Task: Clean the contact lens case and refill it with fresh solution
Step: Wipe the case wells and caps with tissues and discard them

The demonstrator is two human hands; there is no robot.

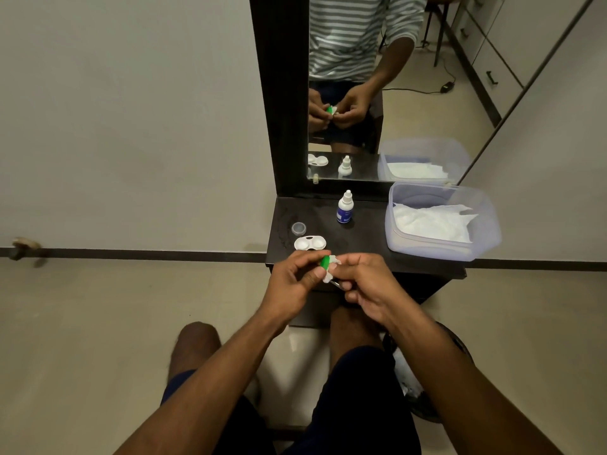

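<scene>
1. At a dark bench [368,244] below a mirror [354,93], our white lens case [310,243] lies open.
2. Our left hand [297,284] pinches its green cap [325,262]; our right hand [368,285] pinches tissue [331,272] against it.
3. The cap looks light, stiff and slippery: best held by the rim.

Dim, flat indoor light with a yellowish cast fills the scene. The floor [98,339] at seven o'clock and the wall [131,110] at ten o'clock look evenly grey, with no hard shadows. The dark shelf [368,231] carries a faint sheen, and the mirror [410,93] at one o'clock reflects a slightly brighter room. Straight lines bow toward the edges, a wide-angle effect. The forearms at six o'clock are soft, as is a blurred object [24,247] at nine o'clock.
</scene>
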